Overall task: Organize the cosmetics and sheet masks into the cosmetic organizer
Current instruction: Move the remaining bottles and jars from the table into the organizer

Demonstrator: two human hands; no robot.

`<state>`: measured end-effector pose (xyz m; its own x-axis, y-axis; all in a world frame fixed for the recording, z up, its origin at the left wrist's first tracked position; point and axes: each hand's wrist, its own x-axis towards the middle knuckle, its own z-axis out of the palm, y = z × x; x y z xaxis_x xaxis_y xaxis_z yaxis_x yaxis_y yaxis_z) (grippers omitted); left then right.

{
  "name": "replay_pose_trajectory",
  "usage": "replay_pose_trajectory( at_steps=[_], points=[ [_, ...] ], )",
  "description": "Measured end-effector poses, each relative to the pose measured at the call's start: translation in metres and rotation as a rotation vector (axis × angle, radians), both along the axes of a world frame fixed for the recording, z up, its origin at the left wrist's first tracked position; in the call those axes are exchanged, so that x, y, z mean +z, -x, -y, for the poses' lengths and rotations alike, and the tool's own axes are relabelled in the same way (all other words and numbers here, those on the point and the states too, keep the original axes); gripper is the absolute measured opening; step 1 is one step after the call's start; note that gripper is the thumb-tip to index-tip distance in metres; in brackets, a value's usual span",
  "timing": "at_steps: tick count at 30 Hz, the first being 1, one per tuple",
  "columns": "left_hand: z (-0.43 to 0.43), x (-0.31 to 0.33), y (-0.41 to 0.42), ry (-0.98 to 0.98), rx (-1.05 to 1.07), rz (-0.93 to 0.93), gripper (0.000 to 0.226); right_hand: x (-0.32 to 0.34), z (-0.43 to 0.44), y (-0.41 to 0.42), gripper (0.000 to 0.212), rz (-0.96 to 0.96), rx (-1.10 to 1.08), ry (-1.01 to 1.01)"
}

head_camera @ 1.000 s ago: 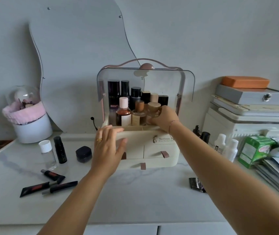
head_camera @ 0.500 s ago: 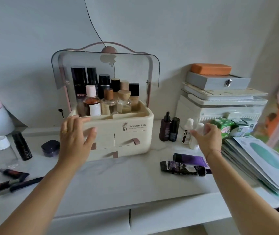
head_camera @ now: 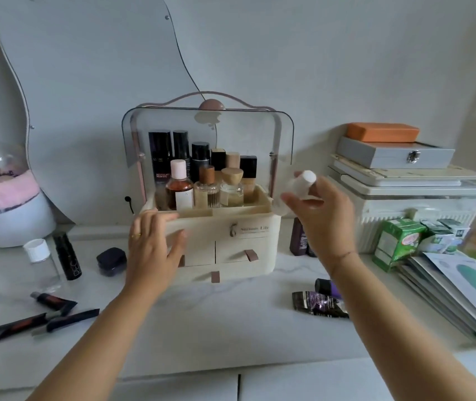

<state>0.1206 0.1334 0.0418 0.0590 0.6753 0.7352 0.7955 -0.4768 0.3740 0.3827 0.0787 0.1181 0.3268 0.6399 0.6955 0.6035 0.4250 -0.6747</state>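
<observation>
The cream cosmetic organizer [head_camera: 245, 235] stands mid-table with its clear lid raised and several bottles in the top tray. My left hand [head_camera: 153, 250] rests flat against its front left corner, fingers straight. My right hand [head_camera: 320, 215] grips a small white bottle [head_camera: 303, 186] in the air just right of the tray. Dark and purple tubes [head_camera: 318, 303] lie below my right wrist. Red-black tubes [head_camera: 42, 316], a clear bottle [head_camera: 40, 261], a black bottle [head_camera: 67, 256] and a dark jar [head_camera: 111, 260] lie at the left. Sheet masks [head_camera: 468, 293] are stacked at the right.
A green box [head_camera: 396, 241] and a white ribbed container [head_camera: 410, 209] with stacked boxes stand at the right. Dark bottles [head_camera: 299, 240] stand beside the organizer. A wavy mirror [head_camera: 86, 82] leans on the wall; a white pot with pink cloth [head_camera: 8, 209] sits far left.
My right hand left the organizer, reached to the bottles at the right, took a white bottle and brought it back up beside the tray. My left hand stayed on the organizer.
</observation>
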Motion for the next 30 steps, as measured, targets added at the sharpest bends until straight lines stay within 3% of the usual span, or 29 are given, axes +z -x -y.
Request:
replay_pose_trajectory(
  at_steps=[8,10,13,19,21,25,28,30],
  points=[
    [0.0,0.001,0.005,0.012,-0.013,-0.018,0.035,0.021,-0.084,0.046,0.02,0.248,-0.129,0.236],
    [0.001,0.001,0.004,-0.007,-0.015,-0.004,0.033,0.023,-0.095,0.053,0.011,0.19,-0.135,0.292],
    [0.001,0.0,0.005,-0.007,-0.014,-0.001,0.037,0.028,-0.106,0.058,0.02,0.093,-0.14,0.359],
    [0.0,-0.001,0.005,0.009,-0.016,0.004,0.031,0.029,-0.098,0.062,0.021,0.4,-0.199,0.537],
    [0.0,-0.001,0.005,0.013,-0.019,0.004,0.031,0.028,-0.092,0.062,0.021,0.401,-0.183,0.538],
    [0.002,0.003,0.005,0.01,-0.034,0.003,0.03,0.017,-0.078,0.059,0.019,0.182,-0.116,0.42],
    [0.001,0.016,0.006,0.042,-0.048,0.025,0.032,0.006,-0.066,0.059,0.035,0.217,-0.085,0.321],
    [-0.002,0.028,0.005,0.033,-0.04,-0.012,0.039,0.0,-0.066,0.061,0.035,0.266,-0.048,0.358]
  ],
)
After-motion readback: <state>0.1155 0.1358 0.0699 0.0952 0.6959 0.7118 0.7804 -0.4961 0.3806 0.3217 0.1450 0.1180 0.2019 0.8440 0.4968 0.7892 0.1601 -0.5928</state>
